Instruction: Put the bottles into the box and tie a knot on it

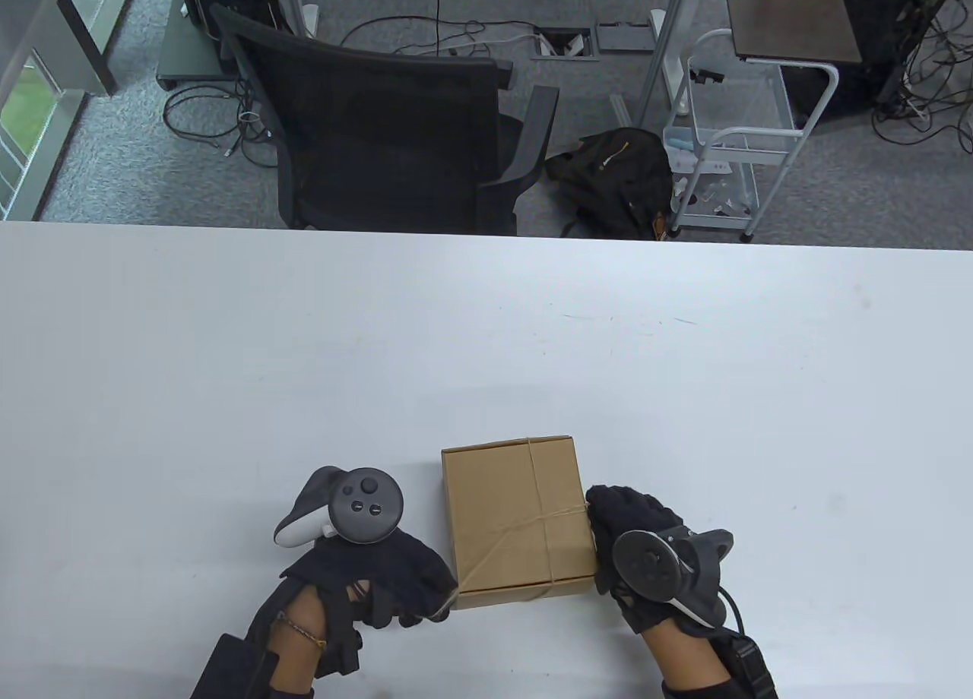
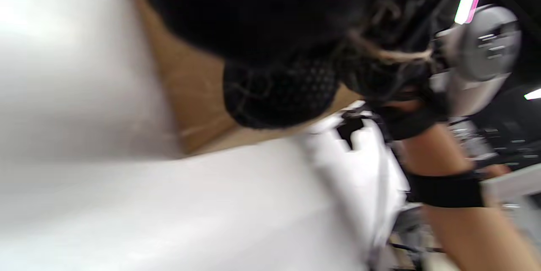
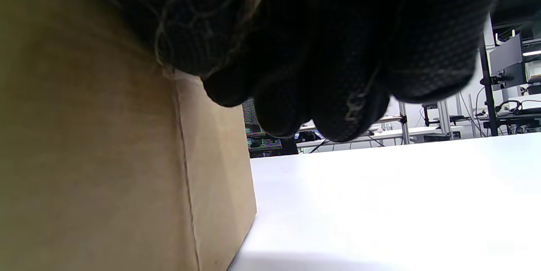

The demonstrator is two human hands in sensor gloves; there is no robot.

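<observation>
A closed cardboard box (image 1: pixel 494 501) stands near the table's front edge, with thin twine (image 1: pixel 541 501) running over its top both lengthwise and on a slant. No bottles show. My left hand (image 1: pixel 414 589) is at the box's near left corner, fingers curled, pinching the twine end there. My right hand (image 1: pixel 623 520) lies against the box's right edge, where the twine comes off. In the right wrist view its curled fingers (image 3: pixel 321 85) hang beside the box wall (image 3: pixel 105 157), twine strands (image 3: pixel 162 30) across the glove. The left wrist view is blurred: glove (image 2: pixel 279 93), box (image 2: pixel 190 80).
The white table (image 1: pixel 486 334) stretches wide behind and beside the box. Beyond its far edge stand a black office chair (image 1: pixel 395 137), a dark backpack (image 1: pixel 616 175) on the floor and a white wire trolley (image 1: pixel 722 144).
</observation>
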